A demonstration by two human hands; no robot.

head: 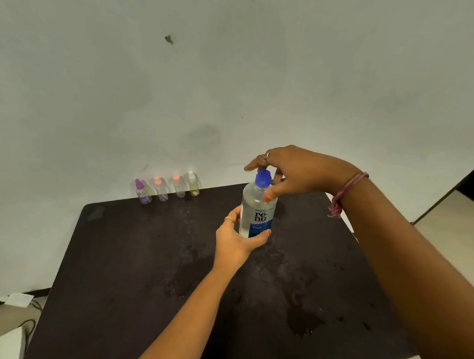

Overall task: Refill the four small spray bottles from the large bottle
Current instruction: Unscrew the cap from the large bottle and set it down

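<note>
Two bare forearms reach in from the bottom edge over a dark desk (120, 269). Wet patches (303, 324) and scattered droplets on the near and middle surface.

Left hand (235, 238): fingers and thumb curled round the lower body of the large bottle (257, 207), thumb lying across the blue part of its label. Ring on one finger. Bottle stands upright near the middle of the desk, slightly toward the far side; clear body, pale liquid up to about the shoulder.

Right hand (287, 171): comes from the right and sits over the top of the bottle. Fingers curled around the blue cap (262, 178), thumb tip against the bottle's shoulder just below it. Cap is on the neck. Ring on one finger; reddish thread band at the wrist.

Four small spray bottles (167, 188) stand upright in a row at the far left edge of the desk, right against the wall (234, 71), well apart from the large bottle. Left to right: purple top, two pink tops, one white top. Fill levels too blurred to read.
</note>
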